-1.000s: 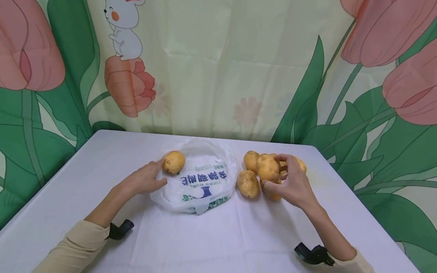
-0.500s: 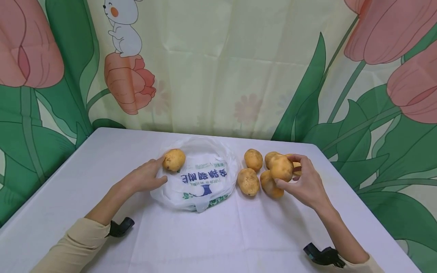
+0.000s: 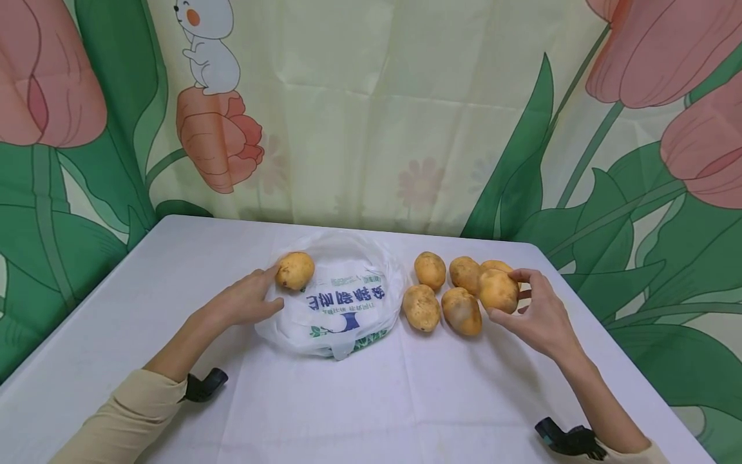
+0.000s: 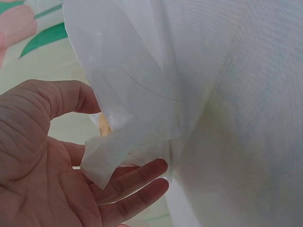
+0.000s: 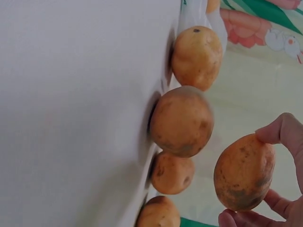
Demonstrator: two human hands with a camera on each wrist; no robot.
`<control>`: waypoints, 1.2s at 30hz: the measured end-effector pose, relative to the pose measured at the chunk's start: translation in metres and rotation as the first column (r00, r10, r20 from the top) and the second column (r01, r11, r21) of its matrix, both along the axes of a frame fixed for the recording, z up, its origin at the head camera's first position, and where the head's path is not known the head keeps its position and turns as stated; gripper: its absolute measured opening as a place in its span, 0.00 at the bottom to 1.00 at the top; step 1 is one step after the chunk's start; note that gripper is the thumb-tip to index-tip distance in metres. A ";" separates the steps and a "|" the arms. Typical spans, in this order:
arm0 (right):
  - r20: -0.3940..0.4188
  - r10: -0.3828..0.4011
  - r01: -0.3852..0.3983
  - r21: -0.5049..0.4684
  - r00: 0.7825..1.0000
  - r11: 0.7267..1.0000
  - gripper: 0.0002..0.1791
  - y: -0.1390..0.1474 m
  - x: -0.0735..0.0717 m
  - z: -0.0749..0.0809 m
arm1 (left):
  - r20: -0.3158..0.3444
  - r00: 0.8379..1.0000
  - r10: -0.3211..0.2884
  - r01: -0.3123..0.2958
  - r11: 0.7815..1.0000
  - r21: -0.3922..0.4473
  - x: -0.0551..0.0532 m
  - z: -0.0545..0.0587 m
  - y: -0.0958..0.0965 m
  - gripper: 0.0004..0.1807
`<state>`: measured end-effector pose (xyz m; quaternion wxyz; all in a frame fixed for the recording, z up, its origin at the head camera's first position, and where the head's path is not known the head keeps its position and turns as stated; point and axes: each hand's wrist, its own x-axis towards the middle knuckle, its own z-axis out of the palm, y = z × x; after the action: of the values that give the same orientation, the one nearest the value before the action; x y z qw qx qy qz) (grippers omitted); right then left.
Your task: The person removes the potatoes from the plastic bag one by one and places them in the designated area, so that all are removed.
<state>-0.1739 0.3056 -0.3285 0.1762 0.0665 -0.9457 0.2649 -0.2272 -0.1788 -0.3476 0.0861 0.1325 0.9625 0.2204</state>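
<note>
In the head view my right hand (image 3: 542, 316) pinches a potato (image 3: 498, 291) between thumb and fingertips, over the right end of a group of potatoes. The right wrist view shows this held potato (image 5: 244, 172) lifted off the table. My left hand (image 3: 249, 299) lies at the left rim of a white plastic bag (image 3: 348, 332), its fingers fairly straight near a potato (image 3: 295, 270) on the bag. A bag flap (image 4: 111, 153) hides part of the left fingers (image 4: 137, 182) in the left wrist view.
Several potatoes rest right of the bag, among them a front one (image 3: 421, 309), a browner one (image 3: 462, 311) and a rear one (image 3: 430, 270). Another potato (image 3: 495, 265) is partly covered by the held one. A white cloth (image 3: 324, 412) covers the table; a printed curtain (image 3: 359, 129) hangs behind.
My right hand has moved right with its potato, away from the bag, uncovering potatoes behind it. The left hand and the potato on the bag have stayed in place.
</note>
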 end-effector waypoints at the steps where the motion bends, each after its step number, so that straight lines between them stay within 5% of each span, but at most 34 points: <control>1: 0.007 -0.001 0.001 0.004 1.000 1.000 0.43 0.002 0.000 -0.001 | -0.001 1.000 -0.001 0.001 1.000 0.001 0.000 0.000 0.000 0.44; 28: 0.338 -0.001 -0.034 0.100 0.941 0.994 0.47 0.025 -0.010 -0.018 | 0.000 1.000 0.004 -0.004 1.000 0.007 0.002 0.000 0.001 0.44; 36: 0.326 0.035 -0.077 0.116 0.945 0.990 0.48 0.025 -0.010 -0.020 | -0.008 1.000 -0.006 0.006 1.000 0.005 0.001 -0.001 0.000 0.44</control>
<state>-0.1836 0.3301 -0.3483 0.0068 0.0603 -0.9745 0.2161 -0.2260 -0.1786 -0.3484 0.0826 0.1364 0.9620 0.2218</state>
